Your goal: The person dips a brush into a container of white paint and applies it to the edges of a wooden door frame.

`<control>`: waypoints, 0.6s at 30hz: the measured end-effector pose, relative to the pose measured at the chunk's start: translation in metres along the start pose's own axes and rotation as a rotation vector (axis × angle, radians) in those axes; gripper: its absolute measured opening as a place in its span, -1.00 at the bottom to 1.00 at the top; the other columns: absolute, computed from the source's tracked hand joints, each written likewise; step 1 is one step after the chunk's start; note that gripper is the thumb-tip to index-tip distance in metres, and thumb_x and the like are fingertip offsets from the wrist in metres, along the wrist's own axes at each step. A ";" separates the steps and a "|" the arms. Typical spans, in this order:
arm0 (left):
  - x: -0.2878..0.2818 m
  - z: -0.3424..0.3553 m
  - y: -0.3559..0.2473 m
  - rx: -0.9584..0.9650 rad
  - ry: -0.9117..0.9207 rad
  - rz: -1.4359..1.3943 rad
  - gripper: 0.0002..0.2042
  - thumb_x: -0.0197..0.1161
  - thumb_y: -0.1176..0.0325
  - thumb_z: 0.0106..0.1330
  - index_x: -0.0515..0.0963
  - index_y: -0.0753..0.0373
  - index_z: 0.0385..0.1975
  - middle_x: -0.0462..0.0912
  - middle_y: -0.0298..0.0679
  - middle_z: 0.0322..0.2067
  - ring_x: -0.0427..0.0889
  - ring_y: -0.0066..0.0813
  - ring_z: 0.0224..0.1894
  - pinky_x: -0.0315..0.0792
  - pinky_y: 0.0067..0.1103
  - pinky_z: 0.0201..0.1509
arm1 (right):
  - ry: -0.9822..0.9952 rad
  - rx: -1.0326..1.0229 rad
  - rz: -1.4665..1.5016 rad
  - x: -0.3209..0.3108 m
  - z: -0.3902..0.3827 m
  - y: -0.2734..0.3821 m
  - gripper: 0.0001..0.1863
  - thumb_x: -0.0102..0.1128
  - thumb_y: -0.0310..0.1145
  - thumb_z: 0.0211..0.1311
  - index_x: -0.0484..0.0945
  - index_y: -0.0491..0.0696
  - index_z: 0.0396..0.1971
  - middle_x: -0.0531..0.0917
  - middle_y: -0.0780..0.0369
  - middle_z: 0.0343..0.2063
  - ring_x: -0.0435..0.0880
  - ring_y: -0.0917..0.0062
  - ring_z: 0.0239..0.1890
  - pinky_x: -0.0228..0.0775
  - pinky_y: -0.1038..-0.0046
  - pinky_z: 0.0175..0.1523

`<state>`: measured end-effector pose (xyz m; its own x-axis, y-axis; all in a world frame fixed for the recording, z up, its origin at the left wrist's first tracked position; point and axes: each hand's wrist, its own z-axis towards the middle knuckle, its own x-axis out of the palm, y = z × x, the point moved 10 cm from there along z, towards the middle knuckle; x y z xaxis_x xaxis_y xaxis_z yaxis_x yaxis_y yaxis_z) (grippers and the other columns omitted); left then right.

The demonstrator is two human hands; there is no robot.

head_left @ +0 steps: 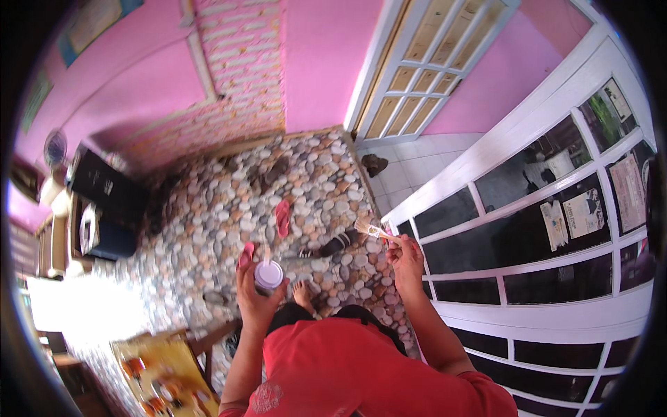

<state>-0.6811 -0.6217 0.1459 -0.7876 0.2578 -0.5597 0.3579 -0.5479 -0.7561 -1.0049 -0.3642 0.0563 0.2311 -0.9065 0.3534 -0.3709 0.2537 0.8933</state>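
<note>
Pebble-patterned floor [319, 184] is spreading beneath the scene; pink wall [319, 62] is rising behind it. White frame [556, 309] with dark panes is filling the right side, its near edge running close to the right hand. Door [417, 97], white with tan panels, is standing at the upper right. Person in a red shirt [347, 361] is facing the floor area, one bare foot [301, 292] showing. Yellow counter [189, 356] is sitting at lower left, carrying amber-coloured items too blurred to identify. Black box [104, 182] is standing against the left wall.

Left hand [251, 300]: fingers are curving around the side of a tub [269, 275], holding it above the floor; pale, round top is facing up. Right hand [406, 267]: fingers are pinching the handle of a brush [379, 232], bristles pointing left, beside the frame edge; contact with the frame cannot be told. Red slipper [283, 218] is lying on the floor beyond the tub.
</note>
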 end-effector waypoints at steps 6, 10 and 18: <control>0.074 0.110 -0.024 0.137 0.187 -0.077 -0.38 0.66 0.31 -0.06 0.54 0.33 0.02 0.56 -0.02 -0.03 0.59 0.03 0.01 0.50 -0.24 0.11 | -0.163 -0.082 0.007 0.012 0.046 0.035 -0.71 0.11 -0.20 0.56 0.57 -0.13 -0.02 0.68 0.27 -0.40 0.65 0.59 -0.49 0.40 0.55 -0.40; 0.131 0.170 -0.029 0.199 0.271 -0.113 -0.39 0.67 0.32 -0.04 0.54 0.37 0.01 0.56 0.00 -0.02 0.60 0.04 0.00 0.52 -0.24 0.09 | -0.255 -0.105 0.035 0.004 0.088 0.039 -0.70 0.15 -0.20 0.55 0.60 -0.14 -0.01 0.68 0.27 -0.46 0.63 0.59 -0.51 0.41 0.55 -0.38; 0.260 0.298 -0.049 0.276 0.382 -0.154 -0.40 0.66 0.31 -0.04 0.56 0.36 0.02 0.57 0.01 -0.03 0.62 0.03 -0.01 0.54 -0.26 0.08 | -0.364 -0.177 0.018 -0.004 0.214 0.048 -0.65 0.08 -0.17 0.58 0.57 -0.15 0.06 0.73 0.22 -0.35 0.71 0.56 -0.42 0.44 0.57 -0.39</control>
<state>-1.0525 -0.7651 0.1388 -0.5622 0.5973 -0.5720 0.0651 -0.6576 -0.7506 -1.2164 -0.4207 0.0378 -0.1195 -0.9534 0.2770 -0.2038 0.2966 0.9330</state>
